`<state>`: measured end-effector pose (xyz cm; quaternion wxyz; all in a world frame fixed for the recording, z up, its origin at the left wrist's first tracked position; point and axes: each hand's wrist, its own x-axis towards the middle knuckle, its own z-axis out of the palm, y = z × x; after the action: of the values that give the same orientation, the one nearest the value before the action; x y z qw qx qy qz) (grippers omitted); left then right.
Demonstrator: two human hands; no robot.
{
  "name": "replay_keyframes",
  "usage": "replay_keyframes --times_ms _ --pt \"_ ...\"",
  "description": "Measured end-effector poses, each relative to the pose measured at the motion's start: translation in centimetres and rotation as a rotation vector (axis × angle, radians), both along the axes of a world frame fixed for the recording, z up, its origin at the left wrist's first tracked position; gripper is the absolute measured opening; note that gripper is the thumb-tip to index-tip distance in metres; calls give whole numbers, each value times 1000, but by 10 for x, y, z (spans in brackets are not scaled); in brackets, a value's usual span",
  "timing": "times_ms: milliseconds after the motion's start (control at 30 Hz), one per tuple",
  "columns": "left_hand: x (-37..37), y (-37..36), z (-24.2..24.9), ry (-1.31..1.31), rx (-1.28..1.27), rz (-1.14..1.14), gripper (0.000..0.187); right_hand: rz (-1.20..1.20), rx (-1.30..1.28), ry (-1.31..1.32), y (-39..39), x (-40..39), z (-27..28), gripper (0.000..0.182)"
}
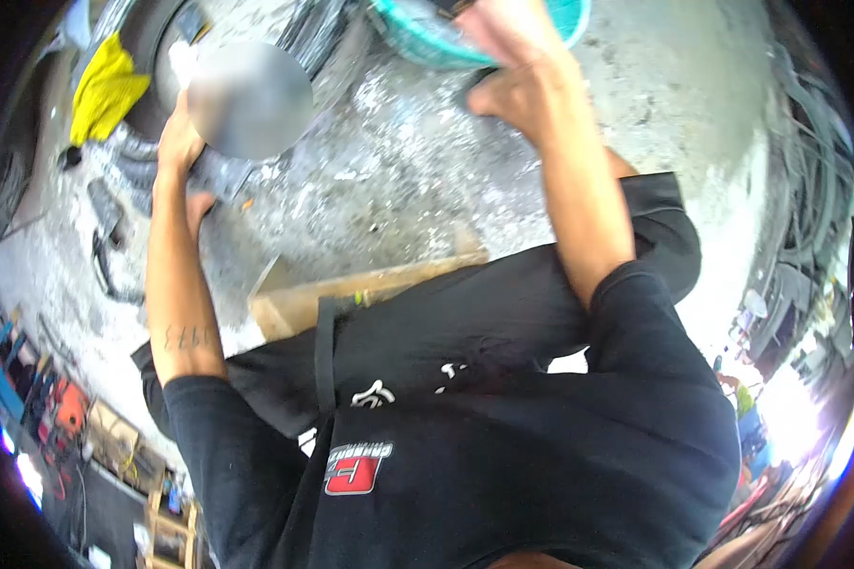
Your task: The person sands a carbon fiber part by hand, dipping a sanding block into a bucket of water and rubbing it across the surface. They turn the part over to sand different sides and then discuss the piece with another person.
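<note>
My left hand [180, 142] reaches out to the upper left and closes around a dark rubber piece [226, 176] at the edge of a black tyre [152, 57]. A blurred grey oval covers the spot just right of that hand. At the top of the view my right hand [517, 81] grips the near rim of a teal basin [417, 38], with a small dark thing [474, 90] under the thumb. What the basin holds is hidden. Both forearms are bare and come out of the sleeves of a black shirt.
A yellow cloth [104, 90] lies on the tyre at the upper left. A wooden plank [370, 284] sits in front of my chest on the stained concrete floor [399, 180]. Dark tools [104, 237] lie at the left, and cables [816, 190] pile up along the right edge.
</note>
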<state>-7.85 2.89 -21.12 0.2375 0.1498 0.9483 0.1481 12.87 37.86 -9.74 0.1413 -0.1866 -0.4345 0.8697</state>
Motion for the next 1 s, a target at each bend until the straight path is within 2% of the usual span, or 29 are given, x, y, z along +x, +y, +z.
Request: replay_keyframes --times_ms 33,67,167,233,333,367,433,467,500,567,600,633,700,733,767,833,900,1000 --pt "3 2 4 -23 -18 -5 86 192 -224 206 3 0 -10 45" --pt "-2 -3 -7 -18 -30 -18 87 257 -350 183 -2 3 -5 48" --pt "5 0 1 -31 -94 -23 90 446 -658 248 -16 4 -14 52" --pt "9 2 4 -55 -78 0 90 449 -647 177 -23 4 -21 56" --pt "19 4 10 43 -56 19 87 528 -631 215 -32 0 -38 63" --pt "15 1 2 59 -64 -9 86 507 -621 183 -38 0 -33 59" --pt "20 4 9 69 -12 28 87 488 -505 63 -38 -2 -34 55" --pt "20 4 10 57 -16 41 87 497 -344 35 -41 -4 -28 52" --pt "20 2 10 36 28 24 90 507 -356 21 -46 -9 -17 52" --pt "24 0 14 2 57 9 93 614 737 -489 -59 -12 -1 50" --pt "27 3 16 36 33 -8 97 468 739 -384 -76 -7 -12 49" --pt "29 7 19 68 14 -28 102 253 1096 -63 -84 -6 -32 50" --pt "28 8 18 46 -5 -6 109 352 1193 -103 -102 0 -35 56" --pt "28 8 16 64 9 -15 109 353 1098 -93 -114 0 -42 50" --pt "28 7 15 81 23 -23 109 279 1255 6 -124 1 -46 45" --pt "22 8 14 3 -7 -23 109 373 1384 -103 -141 6 -39 44" --pt "18 6 9 13 -59 -42 115 355 1495 -142 -159 8 -49 43" --pt "17 11 6 47 -182 -82 120 435 1477 -298 -173 21 -41 44"
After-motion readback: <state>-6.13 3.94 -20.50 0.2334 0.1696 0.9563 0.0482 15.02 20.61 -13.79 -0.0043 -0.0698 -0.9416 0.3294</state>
